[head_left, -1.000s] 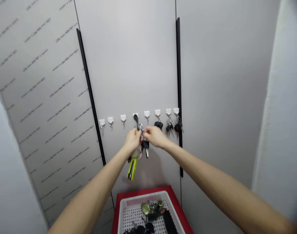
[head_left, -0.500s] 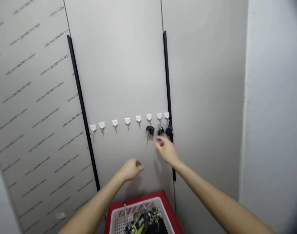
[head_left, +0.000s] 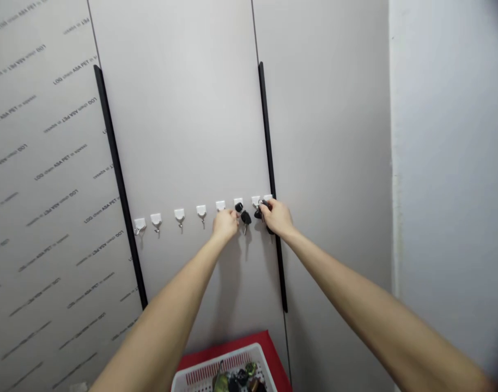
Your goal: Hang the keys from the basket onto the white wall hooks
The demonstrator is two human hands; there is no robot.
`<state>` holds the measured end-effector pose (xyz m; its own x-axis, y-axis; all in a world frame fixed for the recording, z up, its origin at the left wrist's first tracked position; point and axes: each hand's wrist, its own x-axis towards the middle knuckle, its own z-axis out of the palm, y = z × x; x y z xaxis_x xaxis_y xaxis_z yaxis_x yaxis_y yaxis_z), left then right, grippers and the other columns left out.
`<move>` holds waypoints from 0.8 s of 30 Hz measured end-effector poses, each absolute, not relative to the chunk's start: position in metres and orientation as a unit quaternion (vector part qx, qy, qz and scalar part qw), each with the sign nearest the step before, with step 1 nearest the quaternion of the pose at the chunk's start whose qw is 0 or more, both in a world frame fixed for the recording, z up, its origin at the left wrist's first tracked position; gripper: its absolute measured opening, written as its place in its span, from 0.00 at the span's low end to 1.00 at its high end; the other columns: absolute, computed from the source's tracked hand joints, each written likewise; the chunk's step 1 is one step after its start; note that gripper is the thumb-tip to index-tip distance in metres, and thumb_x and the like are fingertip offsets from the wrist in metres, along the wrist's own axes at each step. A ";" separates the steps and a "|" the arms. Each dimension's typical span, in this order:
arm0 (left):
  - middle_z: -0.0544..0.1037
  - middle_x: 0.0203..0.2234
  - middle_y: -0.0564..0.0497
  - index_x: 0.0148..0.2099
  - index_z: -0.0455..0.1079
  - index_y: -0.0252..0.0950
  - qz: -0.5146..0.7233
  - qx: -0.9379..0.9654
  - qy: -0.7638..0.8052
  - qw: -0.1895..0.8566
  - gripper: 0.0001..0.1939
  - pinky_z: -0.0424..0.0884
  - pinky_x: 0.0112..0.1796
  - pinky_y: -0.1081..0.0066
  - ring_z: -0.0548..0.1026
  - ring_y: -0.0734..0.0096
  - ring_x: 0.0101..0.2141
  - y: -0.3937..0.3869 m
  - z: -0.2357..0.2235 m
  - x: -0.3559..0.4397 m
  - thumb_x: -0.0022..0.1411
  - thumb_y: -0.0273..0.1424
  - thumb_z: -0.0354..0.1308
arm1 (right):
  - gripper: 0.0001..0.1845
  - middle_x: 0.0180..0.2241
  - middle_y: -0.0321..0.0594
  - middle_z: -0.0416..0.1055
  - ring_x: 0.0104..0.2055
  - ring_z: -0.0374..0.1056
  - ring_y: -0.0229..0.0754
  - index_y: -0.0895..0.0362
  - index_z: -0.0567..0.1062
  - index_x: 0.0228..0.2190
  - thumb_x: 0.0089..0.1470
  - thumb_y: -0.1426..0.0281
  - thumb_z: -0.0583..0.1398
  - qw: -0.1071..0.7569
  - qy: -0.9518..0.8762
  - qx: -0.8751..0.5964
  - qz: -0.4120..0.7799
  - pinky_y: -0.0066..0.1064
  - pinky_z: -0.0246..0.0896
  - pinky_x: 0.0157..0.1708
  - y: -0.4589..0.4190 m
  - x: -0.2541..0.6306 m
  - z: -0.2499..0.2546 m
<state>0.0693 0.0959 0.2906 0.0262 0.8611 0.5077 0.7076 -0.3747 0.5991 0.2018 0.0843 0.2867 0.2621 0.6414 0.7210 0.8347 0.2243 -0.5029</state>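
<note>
My left hand [head_left: 225,224] is raised to the row of white hooks, its fingers pinched on a bunch of black-headed keys [head_left: 246,217] in front of one hook. To its right, my right hand [head_left: 280,216] closes its thumb and fingers on another bunch of keys [head_left: 257,213] just below a white adhesive hook [head_left: 255,200]. Part of that bunch is hidden behind the fingers. Further dark keys show under the right hand, by the rightmost hook [head_left: 267,197].
Further left, bare white hooks [head_left: 179,214] line the pale door panel [head_left: 183,125]. Long black handles [head_left: 267,130] run down the panel seams. Below, a white basket [head_left: 182,380] with mixed small items stands on a red surface [head_left: 269,340]. A white wall [head_left: 445,163] is at the right.
Both hands have risen to the hooks and closed on hanging keys; the left came up from lower down. The view has shifted, so the hooks sit further left and the basket lower.
</note>
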 end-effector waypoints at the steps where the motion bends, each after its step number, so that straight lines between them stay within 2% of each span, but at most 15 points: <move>1: 0.71 0.21 0.48 0.31 0.65 0.33 0.424 0.718 0.548 0.066 0.16 0.59 0.23 0.78 0.67 0.77 0.21 0.094 0.300 0.070 0.51 0.31 0.37 | 0.15 0.26 0.40 0.67 0.27 0.61 0.36 0.57 0.68 0.26 0.43 0.63 0.46 0.500 -0.610 -0.607 -0.097 0.24 0.50 0.24 0.085 0.202 0.296; 5: 0.70 0.18 0.49 0.29 0.65 0.32 0.344 0.774 0.532 -0.003 0.15 0.58 0.22 0.77 0.65 0.77 0.19 0.080 0.324 0.065 0.50 0.31 0.38 | 0.13 0.22 0.39 0.67 0.24 0.60 0.34 0.59 0.69 0.23 0.42 0.67 0.48 0.447 -0.698 -0.555 -0.072 0.22 0.49 0.22 0.081 0.195 0.315; 8: 0.67 0.14 0.52 0.27 0.65 0.32 0.267 0.816 0.513 0.022 0.14 0.57 0.20 0.78 0.63 0.78 0.16 0.063 0.307 0.049 0.49 0.31 0.38 | 0.12 0.19 0.38 0.66 0.20 0.58 0.32 0.60 0.69 0.23 0.41 0.69 0.48 0.415 -0.750 -0.516 -0.012 0.22 0.49 0.20 0.068 0.186 0.294; 13: 0.66 0.13 0.53 0.25 0.65 0.31 0.127 0.830 0.524 0.146 0.15 0.55 0.19 0.78 0.62 0.79 0.16 0.027 0.218 0.014 0.48 0.29 0.37 | 0.14 0.18 0.36 0.66 0.17 0.55 0.30 0.62 0.69 0.24 0.42 0.70 0.47 0.335 -0.806 -0.463 0.153 0.21 0.48 0.18 0.036 0.162 0.188; 15: 0.67 0.14 0.52 0.25 0.66 0.32 0.072 0.824 0.538 0.161 0.16 0.55 0.19 0.77 0.62 0.78 0.16 0.014 0.178 0.004 0.47 0.30 0.38 | 0.14 0.16 0.36 0.65 0.16 0.54 0.29 0.63 0.70 0.24 0.42 0.69 0.47 0.290 -0.813 -0.467 0.192 0.21 0.47 0.17 0.028 0.155 0.150; 17: 0.68 0.16 0.50 0.24 0.66 0.32 0.041 0.812 0.562 0.149 0.14 0.56 0.21 0.76 0.62 0.76 0.18 0.003 0.146 -0.003 0.46 0.30 0.40 | 0.13 0.17 0.36 0.66 0.17 0.56 0.30 0.63 0.70 0.22 0.41 0.69 0.49 0.265 -0.815 -0.470 0.211 0.21 0.48 0.18 0.026 0.156 0.134; 19: 0.70 0.20 0.51 0.26 0.67 0.34 0.070 0.805 0.565 0.167 0.13 0.56 0.24 0.76 0.64 0.75 0.22 -0.004 0.122 -0.010 0.45 0.31 0.42 | 0.13 0.22 0.38 0.68 0.22 0.59 0.32 0.62 0.70 0.24 0.40 0.68 0.50 0.321 -0.793 -0.487 0.174 0.22 0.52 0.23 0.030 0.166 0.145; 22: 0.69 0.22 0.53 0.32 0.65 0.35 0.129 0.773 0.572 0.242 0.12 0.57 0.24 0.77 0.65 0.76 0.23 -0.008 0.101 -0.019 0.44 0.31 0.44 | 0.17 0.33 0.43 0.66 0.31 0.60 0.36 0.61 0.66 0.34 0.39 0.67 0.51 0.490 -0.672 -0.555 0.016 0.26 0.53 0.32 0.047 0.193 0.192; 24: 0.69 0.21 0.53 0.32 0.64 0.33 0.153 0.748 0.580 0.284 0.12 0.57 0.23 0.78 0.64 0.77 0.21 -0.008 0.091 -0.021 0.44 0.30 0.44 | 0.19 0.35 0.43 0.64 0.35 0.60 0.39 0.58 0.64 0.36 0.39 0.64 0.51 0.524 -0.585 -0.616 -0.060 0.30 0.53 0.32 0.061 0.208 0.223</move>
<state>-0.0212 -0.0079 0.0908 0.2816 0.9542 -0.1014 0.7806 -0.1664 0.6025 0.2082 0.0606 0.2226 0.3078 0.6577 0.6875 0.7835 0.2348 -0.5754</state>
